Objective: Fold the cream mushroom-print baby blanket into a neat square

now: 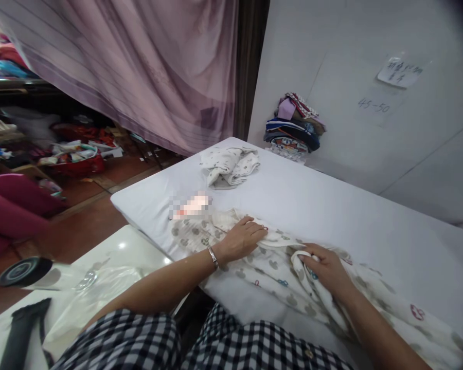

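A long white cloth (289,295) printed with grey mouse-head shapes and small coloured figures lies across the padded white table (355,205) in front of me. My left hand (245,237) rests on its left part, palm down with the fingers stretched out. My right hand (324,267) pinches a lifted fold of the same cloth between thumb and fingers, to the right of my left hand. Farther back, a crumpled folded white cloth (229,165) sits apart. A small blurred patch (193,205) hides something beside the cloth's left end.
At left, a glossy white table (116,272) bears a clear bottle (54,275) with a dark lid, plastic film and a dark strap. A stack of folded clothes (293,128) stands by the wall. Beyond hang a pink curtain (177,67) and, lower left, a magenta chair (13,210).
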`<state>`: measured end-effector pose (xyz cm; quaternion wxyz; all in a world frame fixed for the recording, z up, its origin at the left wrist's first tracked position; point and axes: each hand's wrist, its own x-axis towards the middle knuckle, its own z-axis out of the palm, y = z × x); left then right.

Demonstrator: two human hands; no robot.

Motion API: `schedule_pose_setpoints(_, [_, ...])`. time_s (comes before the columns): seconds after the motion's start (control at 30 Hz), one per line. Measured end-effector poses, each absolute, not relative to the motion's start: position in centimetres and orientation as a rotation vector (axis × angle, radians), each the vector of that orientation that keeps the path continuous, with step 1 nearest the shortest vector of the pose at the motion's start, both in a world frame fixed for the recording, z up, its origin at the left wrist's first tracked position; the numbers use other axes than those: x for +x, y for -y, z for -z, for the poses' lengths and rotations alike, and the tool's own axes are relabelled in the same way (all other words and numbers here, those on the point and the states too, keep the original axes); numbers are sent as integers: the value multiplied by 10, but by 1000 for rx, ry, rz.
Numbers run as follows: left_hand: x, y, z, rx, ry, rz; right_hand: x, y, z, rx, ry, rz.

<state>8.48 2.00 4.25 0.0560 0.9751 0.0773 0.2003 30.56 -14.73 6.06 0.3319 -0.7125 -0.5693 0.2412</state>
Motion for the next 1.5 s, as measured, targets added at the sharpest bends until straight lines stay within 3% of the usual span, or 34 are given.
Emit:
schedule_pose_setpoints(0.23, [79,-22,-58,2861,-110,-646,305,146,-53,-1872,1494,-658])
schedule_pose_setpoints(0.43, [81,-22,-56,2722,-269,-685,304,145,-50,-1840,1530,-675])
schedule_pose_setpoints(0.67, [93,-16,-86,2373,-402,-406,294,154,-80,-1802,1616,-464])
schedule_pose_setpoints(0.87, [103,-13,-103,2272,-273,-332,274,131,-93,-1618,1723,-635])
schedule_pose_setpoints(1.13, [103,-21,-89,2338,-232,-400,276,120,-74,-1538,1434,-845])
schedule_pose_setpoints(1.5, [101,-24,-76,2576,-121,-565,280,118,-70,-1526,1314,-920])
